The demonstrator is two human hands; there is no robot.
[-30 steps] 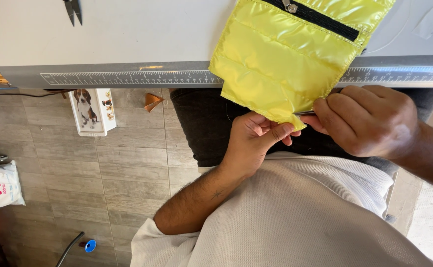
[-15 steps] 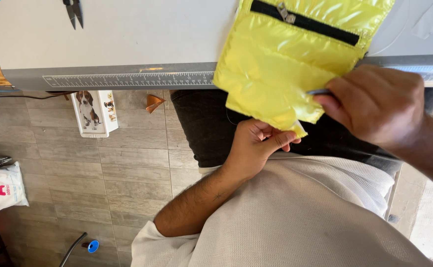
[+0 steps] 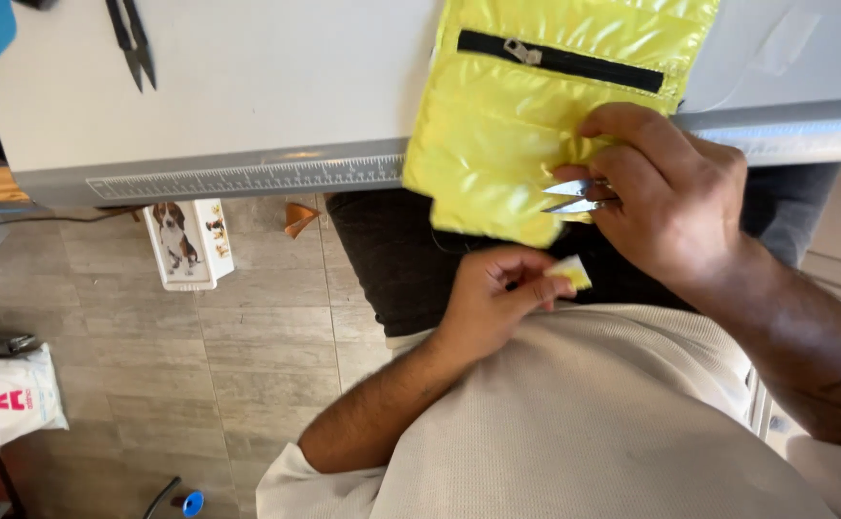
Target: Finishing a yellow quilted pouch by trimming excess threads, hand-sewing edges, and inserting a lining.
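A shiny yellow quilted piece (image 3: 517,125) with a black zip hangs over the table's front edge. My right hand (image 3: 666,197) rests against its lower right corner and grips small metal snips (image 3: 574,195), blades pointing left. Below the yellow piece, my left hand (image 3: 497,293) pinches a small cut-off yellow scrap (image 3: 571,273) between thumb and fingers, apart from the piece and above my lap.
The white table (image 3: 247,86) has a ruler strip (image 3: 247,178) along its front edge. Black scissors (image 3: 132,43) lie at the back left. On the tiled floor stand a small box with a dog picture (image 3: 188,242) and a white bag (image 3: 7,399).
My right hand rose with the snips onto the yellow piece's corner. A small yellow corner came away and stays pinched in my left hand, which dropped slightly.
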